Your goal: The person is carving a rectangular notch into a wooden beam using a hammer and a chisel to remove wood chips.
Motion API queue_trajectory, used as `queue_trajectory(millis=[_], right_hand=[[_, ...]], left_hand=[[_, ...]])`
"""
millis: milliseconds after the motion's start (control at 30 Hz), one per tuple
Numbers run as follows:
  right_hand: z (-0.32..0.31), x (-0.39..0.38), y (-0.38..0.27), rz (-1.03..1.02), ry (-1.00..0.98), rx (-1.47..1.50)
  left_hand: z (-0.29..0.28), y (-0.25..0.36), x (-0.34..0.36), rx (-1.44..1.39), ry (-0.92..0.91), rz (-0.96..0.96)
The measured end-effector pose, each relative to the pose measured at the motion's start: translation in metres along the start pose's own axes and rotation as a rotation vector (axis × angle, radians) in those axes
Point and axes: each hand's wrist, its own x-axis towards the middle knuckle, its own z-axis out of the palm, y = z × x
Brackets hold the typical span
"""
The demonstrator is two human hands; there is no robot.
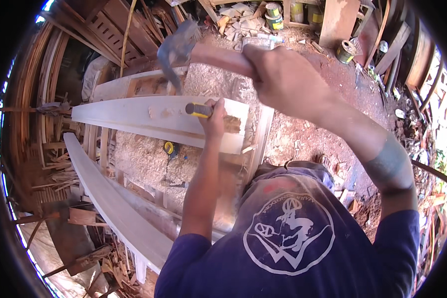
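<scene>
Both of my hands are busy over the long pale board [149,116] that lies across the tabletop [144,159], which is thick with sawdust. My left hand [214,118] rests on the right part of the board, fingers [218,105] curled tight around a chisel with a yellow and grey handle [197,110]; its handle sticks out to the left, and the blade is hidden under my hand. Just right of that hand a rectangular notch [232,124] is cut into the board. My right hand [283,79] is raised farther away, fingers wrapped firmly around the wooden handle of a hammer [179,47], whose blurred metal head hangs above the board, to the left of the chisel. A yellow tape measure [170,147] lies in the sawdust just near of the board. A second long pale board [114,203] runs nearer, on the left.
</scene>
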Motion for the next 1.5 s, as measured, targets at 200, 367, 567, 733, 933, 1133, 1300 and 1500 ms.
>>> queue_trajectory(millis=[200, 367, 567, 733, 933, 1133, 1300, 1500], right_hand=[[-0.009, -0.041, 0.028, 0.181, 0.061, 0.181], [-0.012, -0.056, 0.043, 0.248, 0.056, 0.116], [-0.016, -0.041, 0.035, 0.193, 0.078, 0.126], [-0.007, -0.025, 0.009, 0.01, 0.143, -0.022], [0.012, -0.011, -0.042, -0.584, 0.23, -0.301], [0.019, 0.051, -0.028, -0.67, -0.129, -0.677], [-0.007, 0.011, -0.074, -0.887, -0.027, -0.479], [-0.014, 0.062, -0.013, -0.454, -0.144, -1.001]], left_hand=[[-0.012, -0.015, -0.039, 0.087, 0.063, 0.255], [-0.003, 0.01, 0.006, 0.041, -0.059, 0.0], [0.008, 0.015, 0.023, 0.046, -0.046, -0.084], [0.005, 0.014, 0.02, 0.046, -0.062, -0.107], [-0.004, 0.003, 0.01, 0.057, -0.058, 0.02], [-0.005, 0.0, 0.026, 0.076, -0.091, -0.046], [-0.011, 0.002, 0.017, 0.084, -0.07, 0.041], [0.036, 0.021, 0.051, 0.566, -0.083, -0.237]])
